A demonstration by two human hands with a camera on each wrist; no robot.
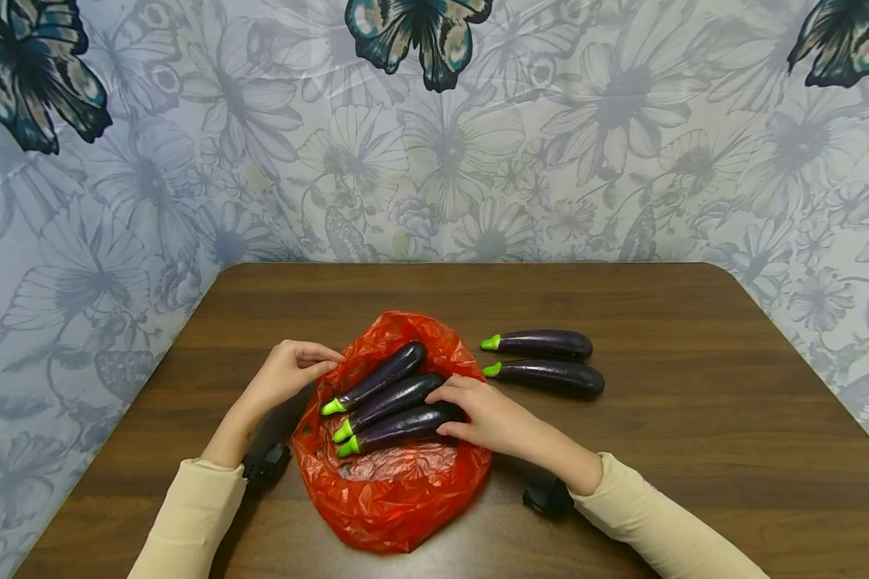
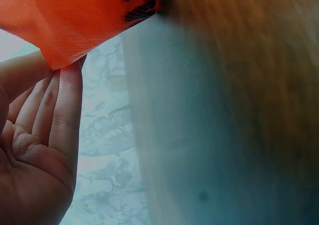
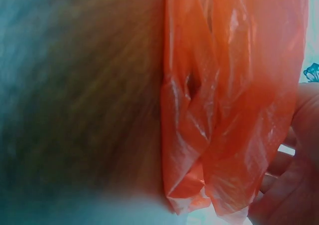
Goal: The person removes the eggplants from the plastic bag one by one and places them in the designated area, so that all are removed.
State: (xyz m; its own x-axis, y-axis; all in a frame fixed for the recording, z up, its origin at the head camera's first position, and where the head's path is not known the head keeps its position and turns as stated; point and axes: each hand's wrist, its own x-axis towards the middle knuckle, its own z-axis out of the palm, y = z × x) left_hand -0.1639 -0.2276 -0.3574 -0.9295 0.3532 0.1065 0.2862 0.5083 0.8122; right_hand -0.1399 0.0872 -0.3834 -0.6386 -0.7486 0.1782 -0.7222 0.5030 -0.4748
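Note:
Three dark purple eggplants with green stem ends lie side by side in an opened red plastic bag (image 1: 398,511), stems toward the left. My left hand (image 1: 290,371) pinches the bag's left rim between thumb and fingers; the left wrist view shows the red film (image 2: 75,30) at its fingertips. Over the right end of the lowest eggplant (image 1: 401,429) reaches my right hand (image 1: 485,414), thumb and fingers around it. Its fingertips are near the end of the middle eggplant (image 1: 398,400). The upper eggplant (image 1: 380,374) lies apart from both hands. In the right wrist view the bag hides the fingertips.
Two more eggplants, a far one (image 1: 546,344) and a nearer one (image 1: 550,378), lie on the brown wooden table (image 1: 695,450) to the right of the bag. Behind the table hangs a floral wall covering (image 1: 449,177) with butterflies.

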